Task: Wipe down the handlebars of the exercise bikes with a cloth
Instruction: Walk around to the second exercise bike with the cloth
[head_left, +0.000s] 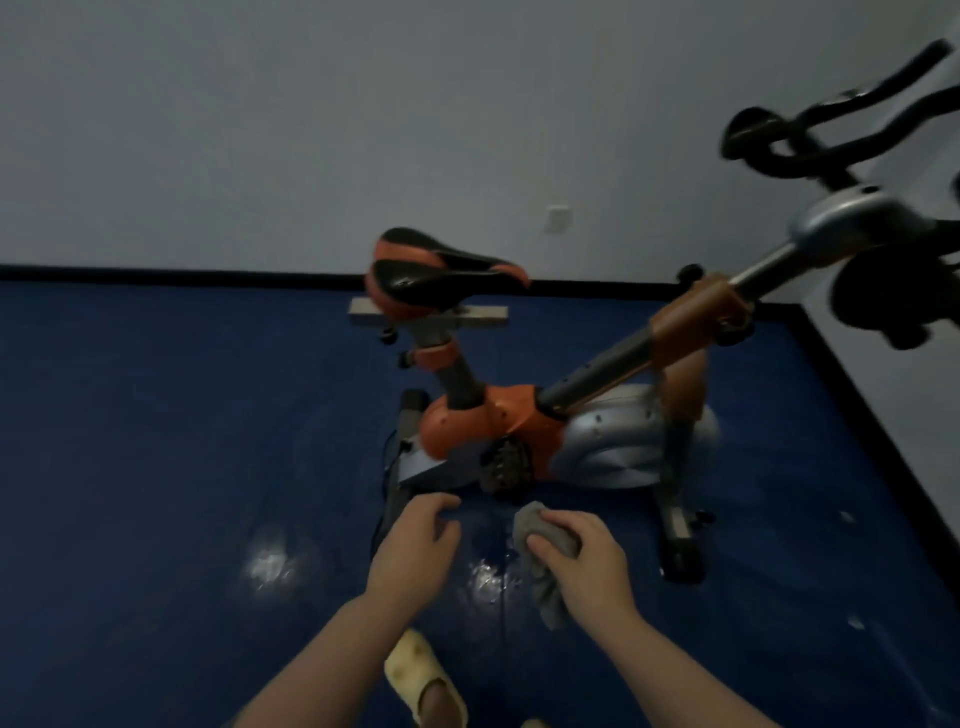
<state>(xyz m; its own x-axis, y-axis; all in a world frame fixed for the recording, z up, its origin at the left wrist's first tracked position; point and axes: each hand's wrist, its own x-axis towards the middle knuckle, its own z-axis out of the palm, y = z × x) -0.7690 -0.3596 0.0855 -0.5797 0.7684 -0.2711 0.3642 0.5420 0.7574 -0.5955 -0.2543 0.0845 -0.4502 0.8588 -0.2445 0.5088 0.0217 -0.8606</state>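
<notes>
Handlebars (841, 122) on this exercise bike (550, 415) are way up in the top right corner, black and curvy, well apart from both hands, and pretty blurry. The grey cloth (545, 556) is bunched up in the right hand (582, 561), fingers curled round it with a tail of fabric hanging down below the palm. The left hand (415, 545) is just beside it, fingers loosely bent and holding nothing, hovering over the blue floor (156, 467) in front of the bike's orange and silver body. The black and orange saddle (441, 275) sits up at the back near the grey wall (363, 104). A yellowish slipper (421, 680) pokes in at the bottom between the forearms, and the floor has a couple of shiny glare patches.
</notes>
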